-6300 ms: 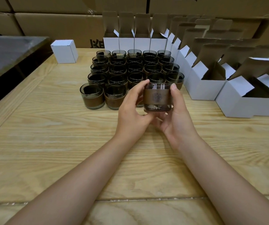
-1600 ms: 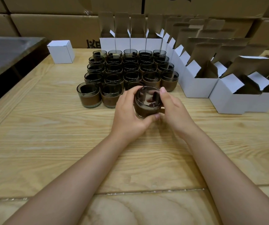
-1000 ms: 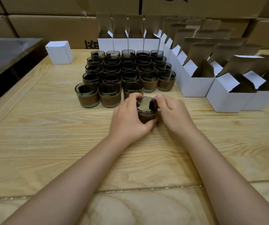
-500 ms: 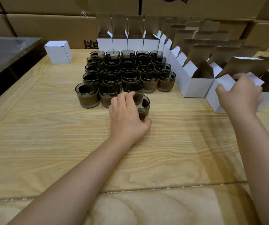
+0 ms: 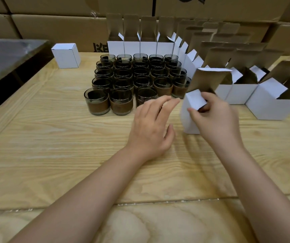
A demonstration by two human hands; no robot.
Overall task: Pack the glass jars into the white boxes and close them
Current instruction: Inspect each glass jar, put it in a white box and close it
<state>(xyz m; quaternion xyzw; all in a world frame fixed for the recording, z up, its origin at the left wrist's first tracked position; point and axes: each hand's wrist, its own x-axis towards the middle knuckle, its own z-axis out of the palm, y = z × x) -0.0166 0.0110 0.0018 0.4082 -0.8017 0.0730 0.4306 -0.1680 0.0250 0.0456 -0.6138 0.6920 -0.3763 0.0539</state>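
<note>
My right hand (image 5: 216, 120) grips an open white box (image 5: 188, 121) at its mouth, the thumb on a side flap. The box stands tilted on the wooden table (image 5: 53, 141), its brown-lined lid flap (image 5: 209, 79) up. My left hand (image 5: 151, 127) hovers just left of the box with fingers stretched toward it and holds nothing. It covers the spot where the single jar stood; only a dark sliver shows between the fingers. Several dark glass jars with brown bands (image 5: 123, 79) stand in rows behind the hands.
Several open white boxes line the back (image 5: 132, 47) and curve down the right side (image 5: 270, 106). One closed white box (image 5: 66, 56) sits at the back left. A dark table (image 5: 9, 55) borders the left, and large cardboard cartons (image 5: 53, 27) stand stacked behind.
The jar was set down on the table. My right hand reached to the boxes on the right and pulled one over beside the jars. My left hand let go of the jar and opened.
</note>
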